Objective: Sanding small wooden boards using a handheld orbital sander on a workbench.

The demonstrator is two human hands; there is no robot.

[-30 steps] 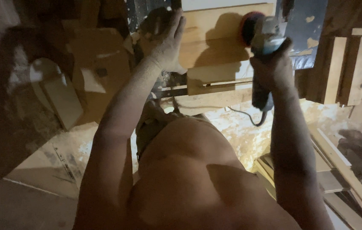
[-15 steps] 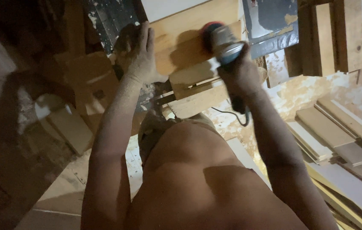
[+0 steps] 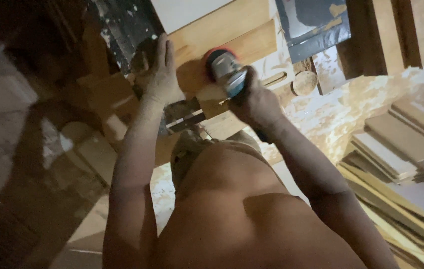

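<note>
My right hand (image 3: 255,102) grips a corded power sander (image 3: 226,72) with a red round pad, pressed onto a pale wooden board (image 3: 242,37) that lies on a workbench in front of me. My left hand (image 3: 160,74) lies flat, fingers together, on the board's left end and holds it down. The sander sits near the board's middle, a short way right of my left hand. Both forearms are coated in wood dust. My bare torso fills the lower centre.
A white panel (image 3: 187,10) lies above the board. A grey peeling sheet (image 3: 316,25) and upright planks (image 3: 396,35) stand at the upper right. Stacked boards (image 3: 401,149) lie on the dusty floor at right. Wooden offcuts (image 3: 97,149) sit in shadow at left.
The sander has slid left along the board, from its right end toward my left hand. The view has swung, so the stacked boards at right show more.
</note>
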